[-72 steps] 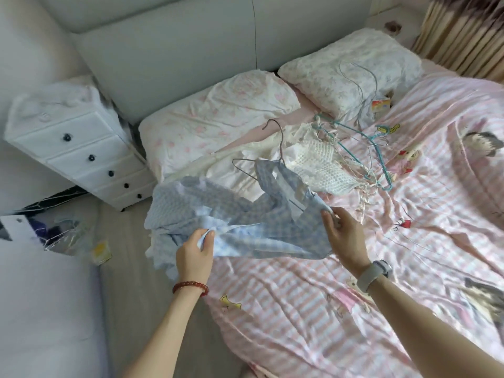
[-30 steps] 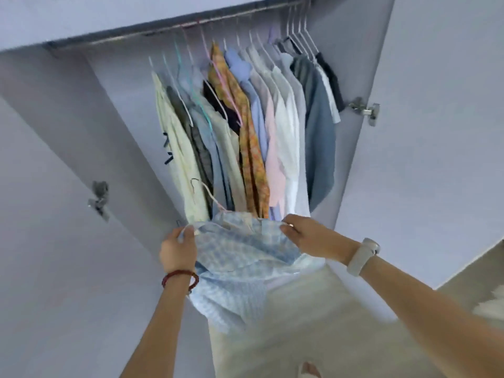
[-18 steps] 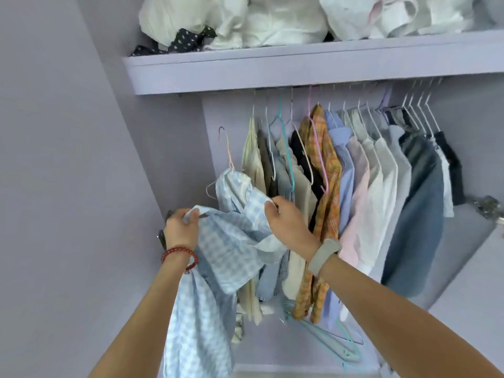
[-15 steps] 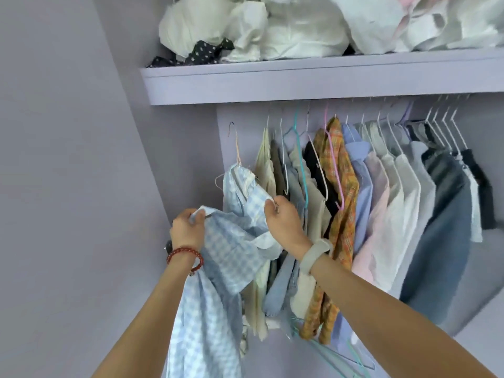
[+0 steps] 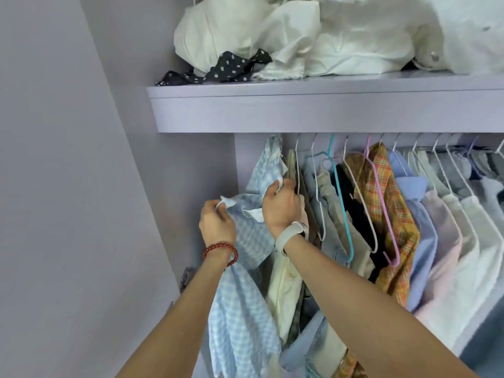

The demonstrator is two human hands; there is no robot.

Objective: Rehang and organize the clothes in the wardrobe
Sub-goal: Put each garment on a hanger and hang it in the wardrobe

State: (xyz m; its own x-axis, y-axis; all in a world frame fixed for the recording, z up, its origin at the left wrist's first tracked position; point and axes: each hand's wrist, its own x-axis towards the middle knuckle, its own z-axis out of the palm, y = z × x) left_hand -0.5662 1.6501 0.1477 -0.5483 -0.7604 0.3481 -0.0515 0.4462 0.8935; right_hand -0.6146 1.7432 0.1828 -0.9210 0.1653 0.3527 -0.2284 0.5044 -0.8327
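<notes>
Here, from the head view, both arms reach up from the lower frame. The left hand [image 5: 216,226], fingers curled, pinches a corner of the blue checked shirt [image 5: 245,268] at centre left. The right hand [image 5: 281,204] grips the shirt's upper fabric beside the cream garment [image 5: 283,290]. The shirt rises to the underside of the shelf [image 5: 313,110], at the left end of the row of hung clothes [image 5: 395,214]. White bundles [image 5: 313,36] and a dotted black cloth [image 5: 226,68] crowd the shelf top.
</notes>
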